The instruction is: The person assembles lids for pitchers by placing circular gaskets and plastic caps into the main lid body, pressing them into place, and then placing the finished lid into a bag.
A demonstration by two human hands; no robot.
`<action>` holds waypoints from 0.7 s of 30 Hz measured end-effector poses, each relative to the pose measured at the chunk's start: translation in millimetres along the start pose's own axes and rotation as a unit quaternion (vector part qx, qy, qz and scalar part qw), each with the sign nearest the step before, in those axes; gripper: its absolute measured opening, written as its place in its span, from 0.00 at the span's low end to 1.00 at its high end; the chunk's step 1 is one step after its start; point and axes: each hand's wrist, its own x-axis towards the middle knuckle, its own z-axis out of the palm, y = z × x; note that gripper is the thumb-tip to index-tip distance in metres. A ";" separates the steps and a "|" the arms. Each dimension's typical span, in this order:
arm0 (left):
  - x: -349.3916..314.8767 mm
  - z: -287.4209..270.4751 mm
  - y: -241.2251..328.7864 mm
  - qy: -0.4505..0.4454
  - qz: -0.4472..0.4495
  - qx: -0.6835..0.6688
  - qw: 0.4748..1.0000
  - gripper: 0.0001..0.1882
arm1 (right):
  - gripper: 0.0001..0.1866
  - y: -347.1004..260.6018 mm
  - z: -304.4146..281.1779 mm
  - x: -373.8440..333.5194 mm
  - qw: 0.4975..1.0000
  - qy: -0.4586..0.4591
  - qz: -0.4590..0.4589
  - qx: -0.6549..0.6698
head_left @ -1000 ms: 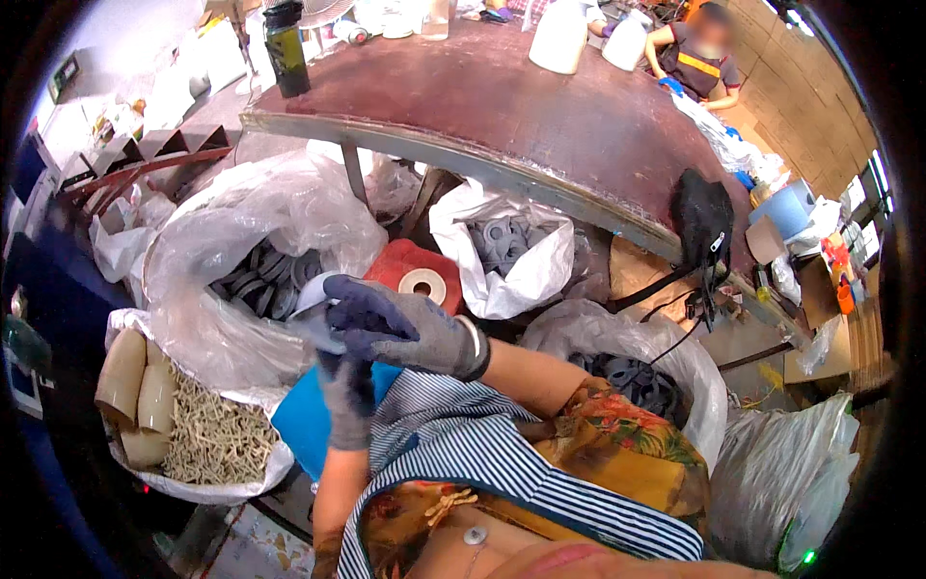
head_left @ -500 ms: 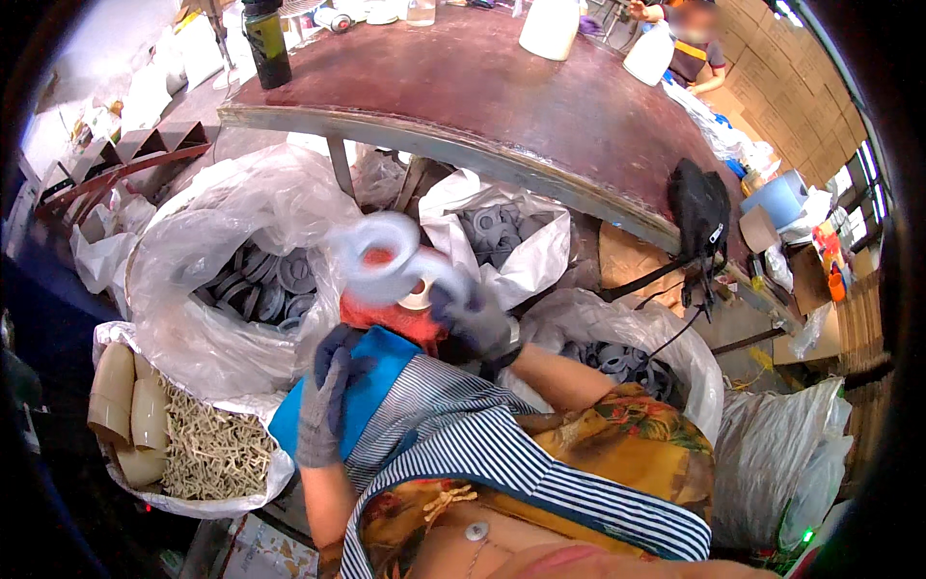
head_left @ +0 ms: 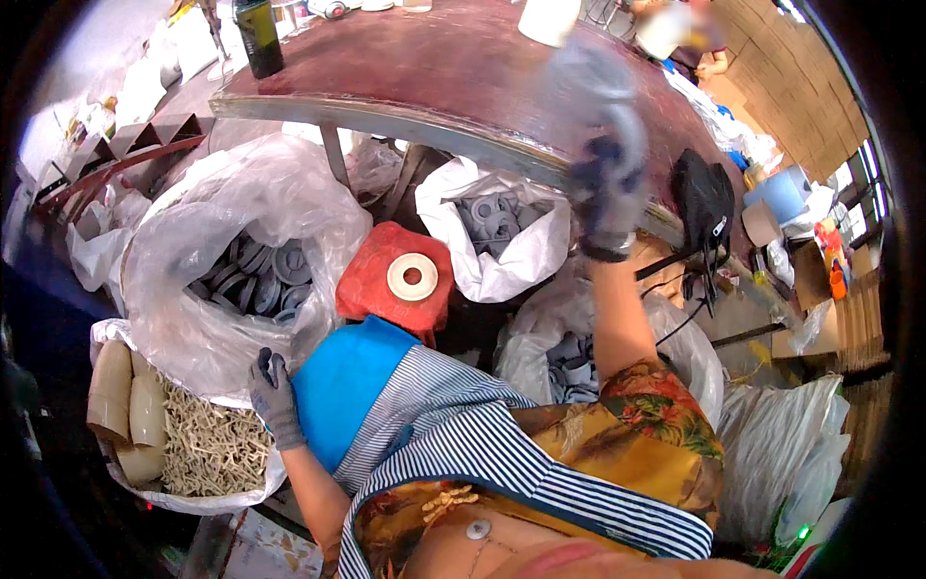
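Note:
My right hand (head_left: 608, 188), in a dark and grey glove, reaches out over the edge of the brown table. It is closed on a grey ringed plastic part (head_left: 590, 82), smeared by motion. My left hand (head_left: 276, 398), also gloved, hangs beside the blue cloth (head_left: 352, 372) on my lap, close to the sack of small beige pins (head_left: 214, 449). Its fingers are apart and slightly bent, with nothing visible in them. In front of my lap a cream ring (head_left: 395, 277) sits on a red cloth-covered block (head_left: 371, 261).
Grey round parts (head_left: 256, 280) fill a clear plastic bag (head_left: 174, 251) at left. A white sack (head_left: 449, 193) and another clear bag (head_left: 690, 352) hold more grey parts. The brown table (head_left: 415, 68) carries a dark bottle (head_left: 257, 39). A black bag (head_left: 699, 203) hangs at its right edge.
My right hand has carried the grey ringed part up and right, from over the red block to over the table. My left hand has moved left and down, off the blue cloth.

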 end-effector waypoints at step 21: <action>-3.9 -2.9 10.7 0.118 0.010 -0.204 0.972 0.21 | 0.35 158.5 45.8 -202.0 0.835 -0.334 -0.021 -0.436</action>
